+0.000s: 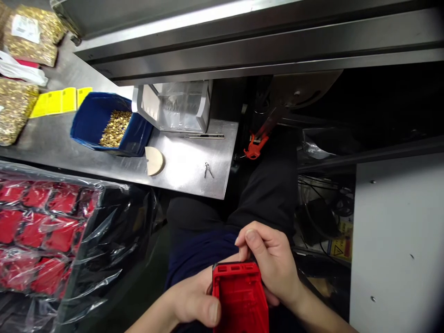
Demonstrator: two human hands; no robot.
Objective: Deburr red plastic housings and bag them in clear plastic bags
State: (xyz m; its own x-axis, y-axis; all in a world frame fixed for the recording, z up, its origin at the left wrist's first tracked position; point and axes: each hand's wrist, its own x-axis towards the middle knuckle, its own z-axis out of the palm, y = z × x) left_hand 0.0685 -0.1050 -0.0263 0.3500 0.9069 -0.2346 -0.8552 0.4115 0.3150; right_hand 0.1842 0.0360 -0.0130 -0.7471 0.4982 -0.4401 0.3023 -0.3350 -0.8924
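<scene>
A red plastic housing [239, 296], hollow with small rectangular slots along its top edge, is held low over my lap. My left hand [199, 298] grips its left side, thumb lying along the rim and the other fingers hidden beneath. At its upper right corner is my right hand [268, 261], with thumb and index finger pinched together just above the edge. Whatever may be between those fingertips cannot be made out. The right hand's lower fingers reach behind the housing's right side.
A steel bench [187, 171] carries a blue bin [92, 120] of small brass parts, a clear bin [180, 106], a pale half-round piece [154, 161] and small metal pieces [208, 170]. Bagged red housings [52, 231] fill a box at left. A metal frame [243, 51] overhangs the bench.
</scene>
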